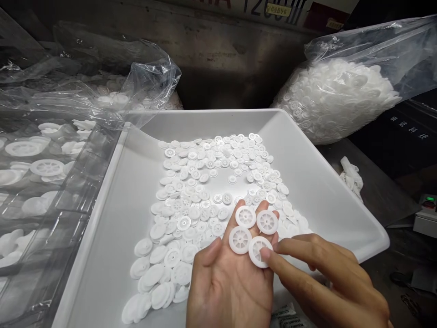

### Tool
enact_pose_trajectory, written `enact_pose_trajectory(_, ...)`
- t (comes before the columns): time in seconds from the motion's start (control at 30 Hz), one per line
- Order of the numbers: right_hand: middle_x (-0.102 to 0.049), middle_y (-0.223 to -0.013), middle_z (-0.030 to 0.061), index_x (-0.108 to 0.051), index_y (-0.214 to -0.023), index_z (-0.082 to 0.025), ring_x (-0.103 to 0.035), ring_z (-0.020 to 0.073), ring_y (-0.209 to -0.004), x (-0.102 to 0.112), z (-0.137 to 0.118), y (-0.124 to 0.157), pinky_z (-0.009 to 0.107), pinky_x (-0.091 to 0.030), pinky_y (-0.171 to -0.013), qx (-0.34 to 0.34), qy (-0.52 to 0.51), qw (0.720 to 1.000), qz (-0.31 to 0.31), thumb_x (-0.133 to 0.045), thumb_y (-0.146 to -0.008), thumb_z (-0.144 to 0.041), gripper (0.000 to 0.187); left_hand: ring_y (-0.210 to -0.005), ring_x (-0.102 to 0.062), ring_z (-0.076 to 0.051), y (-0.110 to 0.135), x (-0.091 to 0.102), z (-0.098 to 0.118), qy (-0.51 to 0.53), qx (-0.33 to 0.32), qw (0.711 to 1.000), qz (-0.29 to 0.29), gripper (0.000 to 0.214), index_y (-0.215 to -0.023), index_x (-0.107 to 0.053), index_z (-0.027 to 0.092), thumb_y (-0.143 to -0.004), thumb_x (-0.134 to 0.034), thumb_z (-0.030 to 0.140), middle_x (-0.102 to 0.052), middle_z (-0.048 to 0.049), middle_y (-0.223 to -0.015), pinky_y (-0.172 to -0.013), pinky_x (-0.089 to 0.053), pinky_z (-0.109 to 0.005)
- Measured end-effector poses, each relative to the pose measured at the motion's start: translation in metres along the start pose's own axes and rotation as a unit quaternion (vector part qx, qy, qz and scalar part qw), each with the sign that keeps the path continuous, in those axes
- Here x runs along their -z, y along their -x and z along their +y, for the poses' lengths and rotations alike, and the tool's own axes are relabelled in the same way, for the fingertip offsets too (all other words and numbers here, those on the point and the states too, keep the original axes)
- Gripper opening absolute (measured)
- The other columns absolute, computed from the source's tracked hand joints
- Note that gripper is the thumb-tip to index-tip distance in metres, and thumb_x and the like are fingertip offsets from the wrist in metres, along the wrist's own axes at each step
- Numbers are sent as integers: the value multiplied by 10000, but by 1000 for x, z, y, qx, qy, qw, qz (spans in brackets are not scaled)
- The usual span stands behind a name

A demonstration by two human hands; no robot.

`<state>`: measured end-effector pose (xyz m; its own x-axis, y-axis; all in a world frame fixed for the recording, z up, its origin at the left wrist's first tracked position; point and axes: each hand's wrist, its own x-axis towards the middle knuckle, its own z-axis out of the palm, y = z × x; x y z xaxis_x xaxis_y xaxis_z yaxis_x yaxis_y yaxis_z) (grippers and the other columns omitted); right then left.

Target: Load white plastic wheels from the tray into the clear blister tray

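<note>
Left hand point(235, 278) is palm up, fingers extended forward, thumb held out to the side. Right hand point(327, 273) is back upward, knuckles bent, fingertips at the left fingers.

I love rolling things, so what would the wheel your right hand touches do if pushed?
On edge, the wheel could roll, since its rim is round. Lying flat, it would probably slide. It's probably light, being small beside the left hand.
</note>
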<state>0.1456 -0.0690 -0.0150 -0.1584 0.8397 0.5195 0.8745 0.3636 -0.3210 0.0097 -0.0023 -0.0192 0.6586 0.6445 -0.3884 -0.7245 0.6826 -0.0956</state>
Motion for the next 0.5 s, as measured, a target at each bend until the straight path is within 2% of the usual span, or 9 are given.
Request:
enact_pose_trajectory(0.17,-735,-1018,90,-722,-1168,-104,-694,158,-874,-1,3,-6,282,-515,-723,15,-5,1000,19,-482,-987,-10,315,-1451,-461,-355,-5,-10,3,-72,-34,996,29,750,-1574,-397,277,-844,-538,378,-544,-104,-1543,-1207,-357,-522)
enact_pose_trajectory(0.37,-722,-1012,94,-714,-1199,-77,-673,160,-872,-5,12,-3,289,-495,-687,50,-7,998,24,-529,-960,23,318,-1471,-423,-370,-8,-13,4,-94,-50,994,33,758,-1563,-418,281,-822,-555,364,-516,-96,-1562,-1200,-371,-538)
enact_pose_trajectory(0.5,-710,-1064,112,-674,-1256,-42,-662,170,-868,-7,17,-3,312,-503,-705,57,-43,997,2,-559,-918,76,376,-1450,-467,-349,-5,-8,1,-76,-35,996,34,733,-1585,-375,246,-878,-503,389,-557,-124,-1522,-1197,-385,-520)
